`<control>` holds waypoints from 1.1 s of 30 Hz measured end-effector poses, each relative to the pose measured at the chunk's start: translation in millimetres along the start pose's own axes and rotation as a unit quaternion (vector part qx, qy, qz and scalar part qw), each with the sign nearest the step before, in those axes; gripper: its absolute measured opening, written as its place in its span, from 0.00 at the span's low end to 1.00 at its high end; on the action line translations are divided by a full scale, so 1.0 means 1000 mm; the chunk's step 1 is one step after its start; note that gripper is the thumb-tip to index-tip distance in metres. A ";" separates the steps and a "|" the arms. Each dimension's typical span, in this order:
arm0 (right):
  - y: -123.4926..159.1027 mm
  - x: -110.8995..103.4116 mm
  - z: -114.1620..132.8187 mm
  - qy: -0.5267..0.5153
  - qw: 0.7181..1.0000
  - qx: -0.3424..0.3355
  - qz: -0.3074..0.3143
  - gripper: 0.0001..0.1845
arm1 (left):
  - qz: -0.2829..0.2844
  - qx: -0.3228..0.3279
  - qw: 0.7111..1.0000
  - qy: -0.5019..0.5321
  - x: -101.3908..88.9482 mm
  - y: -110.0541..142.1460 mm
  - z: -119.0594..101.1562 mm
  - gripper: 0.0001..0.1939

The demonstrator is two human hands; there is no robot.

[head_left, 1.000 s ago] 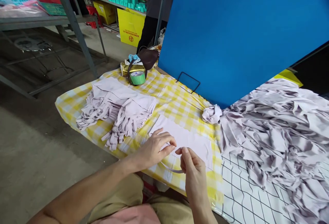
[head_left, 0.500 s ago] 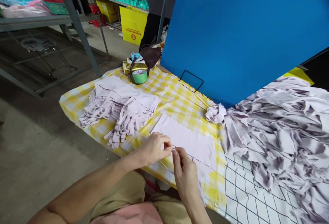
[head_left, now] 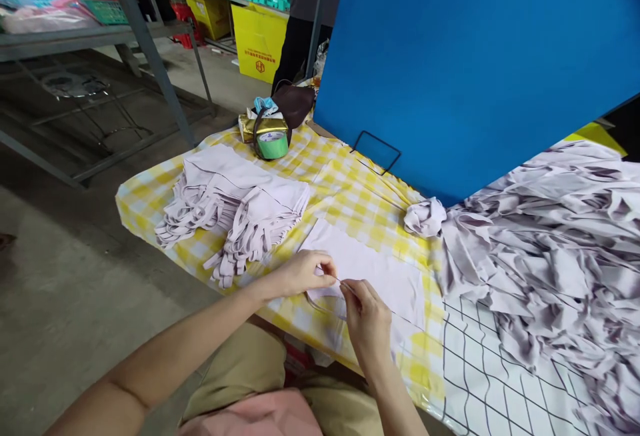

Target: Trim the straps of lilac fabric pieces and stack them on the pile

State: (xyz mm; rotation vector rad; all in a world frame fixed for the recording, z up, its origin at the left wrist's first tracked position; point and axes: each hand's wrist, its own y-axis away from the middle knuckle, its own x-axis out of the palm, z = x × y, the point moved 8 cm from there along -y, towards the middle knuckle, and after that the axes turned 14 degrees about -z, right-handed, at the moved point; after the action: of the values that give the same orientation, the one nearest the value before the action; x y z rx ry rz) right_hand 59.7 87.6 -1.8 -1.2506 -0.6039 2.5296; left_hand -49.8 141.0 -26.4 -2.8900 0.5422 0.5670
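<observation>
A pale lilac fabric piece (head_left: 385, 269) lies flat on the yellow checked tablecloth (head_left: 345, 189) in front of me. My left hand (head_left: 306, 272) and my right hand (head_left: 367, 316) meet over its near edge, each closed in a pinch. Between the fingertips runs a thin dark line, an edge or strap of the fabric as far as I can see. Part of the piece hangs toward me and is partly hidden by my right hand. To the left rests a neat stack of lilac garments (head_left: 235, 186) with looped straps spread toward the table's edge.
A large heap of lilac fabric (head_left: 560, 243) covers the right side, over a black-lined white cloth (head_left: 490, 369). Behind rises a big blue panel (head_left: 460, 69). Green tape (head_left: 273, 146) and a dark bag (head_left: 295, 103) sit at the back. A person (head_left: 305, 23) stands beyond.
My fingertips have drawn slightly apart, with the thin fabric line now showing between them. My right hand has shifted a little right and turned. The stack and heap are unchanged.
</observation>
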 end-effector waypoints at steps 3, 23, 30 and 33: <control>-0.007 0.009 -0.014 0.023 0.998 0.025 0.043 0.17 | -0.016 0.145 0.976 -0.161 0.004 -0.007 -0.009 0.11; -0.021 0.043 -0.038 0.288 0.916 -0.017 0.279 0.13 | 0.020 0.217 0.947 -0.235 0.028 -0.035 0.012 0.04; -0.024 0.044 -0.033 0.298 0.908 -0.023 0.293 0.12 | 0.021 0.217 0.950 -0.225 0.028 -0.037 0.012 0.05; -0.025 0.044 -0.030 0.306 0.904 -0.027 0.297 0.12 | 0.027 0.215 0.949 -0.229 0.028 -0.037 0.012 0.04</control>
State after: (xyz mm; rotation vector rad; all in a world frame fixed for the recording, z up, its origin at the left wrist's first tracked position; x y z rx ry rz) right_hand 58.6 135.0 -37.5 -2.4029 -0.1480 2.2909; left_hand -15.4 168.7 -45.6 -2.2413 0.5835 0.9561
